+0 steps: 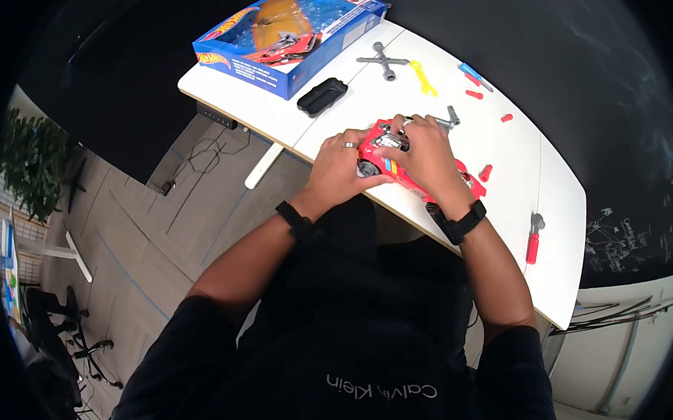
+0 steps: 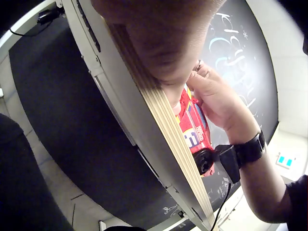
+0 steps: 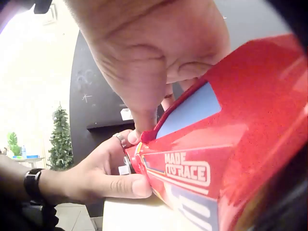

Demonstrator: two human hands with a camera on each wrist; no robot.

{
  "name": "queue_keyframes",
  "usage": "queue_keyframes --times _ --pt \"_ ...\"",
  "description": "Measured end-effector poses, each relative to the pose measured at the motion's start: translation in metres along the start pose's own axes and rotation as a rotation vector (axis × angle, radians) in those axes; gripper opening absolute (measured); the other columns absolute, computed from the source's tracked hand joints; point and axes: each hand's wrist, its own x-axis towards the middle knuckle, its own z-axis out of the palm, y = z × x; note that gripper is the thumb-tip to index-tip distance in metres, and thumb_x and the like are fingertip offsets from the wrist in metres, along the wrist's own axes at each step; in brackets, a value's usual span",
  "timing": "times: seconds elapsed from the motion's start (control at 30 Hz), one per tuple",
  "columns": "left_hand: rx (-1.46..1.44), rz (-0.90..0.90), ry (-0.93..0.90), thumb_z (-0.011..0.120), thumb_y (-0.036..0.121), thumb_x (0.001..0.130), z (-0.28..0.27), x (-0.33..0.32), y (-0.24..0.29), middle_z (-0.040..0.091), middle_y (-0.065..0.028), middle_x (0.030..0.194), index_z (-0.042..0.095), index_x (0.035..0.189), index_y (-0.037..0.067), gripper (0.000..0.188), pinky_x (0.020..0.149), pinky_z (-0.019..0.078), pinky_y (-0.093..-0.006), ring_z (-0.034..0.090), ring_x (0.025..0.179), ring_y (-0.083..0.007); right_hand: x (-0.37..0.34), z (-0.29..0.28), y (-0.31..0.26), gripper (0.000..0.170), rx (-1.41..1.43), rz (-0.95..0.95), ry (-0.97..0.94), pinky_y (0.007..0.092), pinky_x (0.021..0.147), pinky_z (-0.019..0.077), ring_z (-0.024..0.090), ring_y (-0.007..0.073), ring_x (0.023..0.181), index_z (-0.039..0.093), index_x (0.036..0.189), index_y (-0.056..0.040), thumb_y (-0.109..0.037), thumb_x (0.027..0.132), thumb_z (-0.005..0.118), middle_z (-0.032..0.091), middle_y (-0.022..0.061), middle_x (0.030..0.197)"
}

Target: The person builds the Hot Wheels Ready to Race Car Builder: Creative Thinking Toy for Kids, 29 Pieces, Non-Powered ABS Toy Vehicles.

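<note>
A red toy car [image 1: 407, 181] with colored stripes lies along the table's near edge, a chrome engine piece [image 1: 393, 140] showing on its top. My left hand [image 1: 334, 169] grips the car's left end, thumb along the near side by a black wheel [image 1: 367, 168]. From above, my right hand [image 1: 432, 159] reaches over the car, its thumb and fingers bent down around the chrome part. In the right wrist view the right thumb presses close to the left hand's fingers, beside the blue window [image 3: 192, 111]. The palm hides the other right fingertips there.
A blue Hot Wheels box [image 1: 271, 78] and a black tray [image 1: 323, 96] stand to the left. Farther back lie a grey cross wrench [image 1: 384, 61], a yellow wrench [image 1: 423, 79], a blue screwdriver [image 1: 474, 75] and several red pieces [image 1: 506, 117]. A red-handled tool [image 1: 532, 247] lies at the right.
</note>
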Motion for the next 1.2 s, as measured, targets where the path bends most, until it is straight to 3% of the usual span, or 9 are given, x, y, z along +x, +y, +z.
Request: queue_keyframes --times 0.2,0.3,0.37,0.4,0.53,0.63,0.73,0.9,1.2 --pt "0.038 -0.002 -0.003 0.090 0.058 0.070 0.003 0.001 0.000 0.067 -0.0209 0.120 0.056 0.127 -0.006 0.092 0.098 0.0483 -0.0477 0.064 0.111 -0.0384 -0.011 -0.003 -0.007 0.043 -0.121 0.061 -0.025 0.0480 0.091 0.0499 0.064 0.0342 0.099 0.077 0.113 -0.0030 -0.034 0.084 0.083 0.071 0.0165 0.096" --pt "0.041 -0.005 0.018 0.090 0.053 0.072 0.004 0.000 0.001 0.067 -0.0205 0.118 0.055 0.127 -0.004 0.087 0.097 0.0482 -0.0479 0.064 0.110 -0.0388 -0.021 0.009 -0.008 0.048 -0.294 0.087 -0.121 0.0526 0.104 0.0448 0.065 0.0336 0.111 0.075 0.122 -0.0044 -0.042 0.093 0.072 0.073 0.0171 0.110" --pt "0.026 -0.002 0.031 0.089 0.049 0.075 0.004 0.000 0.001 0.067 -0.0202 0.116 0.055 0.127 -0.003 0.082 0.096 0.0480 -0.0480 0.064 0.110 -0.0392 -0.035 0.023 -0.012 0.060 -0.411 -0.046 0.117 0.0595 0.116 0.0335 0.062 0.0341 0.126 0.068 0.133 -0.0038 -0.053 0.100 0.058 0.070 0.0182 0.130" --pt "0.054 0.015 0.021 0.088 0.043 0.075 0.004 0.000 -0.001 0.065 -0.0188 0.117 0.055 0.130 -0.002 0.079 0.096 0.0474 -0.0479 0.063 0.110 -0.0384 -0.040 0.024 -0.014 0.075 -0.394 0.048 -0.040 0.0640 0.122 0.0225 0.052 0.0351 0.141 0.059 0.144 -0.0013 -0.063 0.101 0.049 0.059 0.0196 0.148" --pt "0.032 0.086 0.029 0.083 0.033 0.078 0.005 0.001 0.000 0.062 -0.0154 0.119 0.057 0.139 0.007 0.071 0.095 0.0460 -0.0487 0.061 0.110 -0.0369 -0.055 0.026 -0.025 0.082 -0.420 0.070 0.085 0.0648 0.122 0.0206 0.046 0.0349 0.146 0.053 0.148 0.0011 -0.065 0.100 0.049 0.052 0.0208 0.154" --pt "0.067 0.153 0.058 0.084 0.042 0.080 0.004 0.003 0.005 0.062 -0.0147 0.121 0.059 0.139 0.012 0.070 0.096 0.0457 -0.0487 0.061 0.112 -0.0360 -0.061 0.001 -0.014 0.078 -0.397 0.071 0.109 0.0675 0.120 0.0235 0.042 0.0341 0.148 0.050 0.154 -0.0047 -0.063 0.101 0.050 0.051 0.0216 0.155" --pt "0.089 0.152 0.037 0.085 0.045 0.082 0.009 0.001 0.002 0.063 -0.0157 0.128 0.058 0.139 0.013 0.070 0.098 0.0462 -0.0477 0.060 0.118 -0.0363 -0.073 -0.066 0.027 0.057 0.012 0.385 0.253 0.0515 0.106 0.0480 0.059 0.0370 0.129 0.053 0.152 -0.0159 -0.043 0.103 0.058 0.064 0.0210 0.133" --pt "0.096 0.136 0.021 0.087 0.035 0.082 0.006 0.001 0.010 0.061 -0.0177 0.136 0.055 0.140 0.010 0.070 0.104 0.0451 -0.0476 0.060 0.123 -0.0373 -0.169 -0.131 0.218 0.032 -0.411 0.715 0.114 0.0424 0.097 0.0542 0.068 0.0383 0.111 0.070 0.126 -0.0069 -0.010 0.094 0.070 0.071 0.0198 0.120" --pt "-0.036 0.107 0.091 0.080 0.027 0.085 -0.013 0.024 0.052 0.046 -0.0240 0.148 0.051 0.143 0.003 0.068 0.118 0.0302 -0.0524 0.041 0.140 -0.0429 -0.101 -0.109 0.224 0.031 -0.014 0.335 -0.050 0.0418 0.100 0.0529 0.066 0.0332 0.113 0.071 0.125 -0.0072 -0.006 0.093 0.070 0.070 0.0172 0.120"
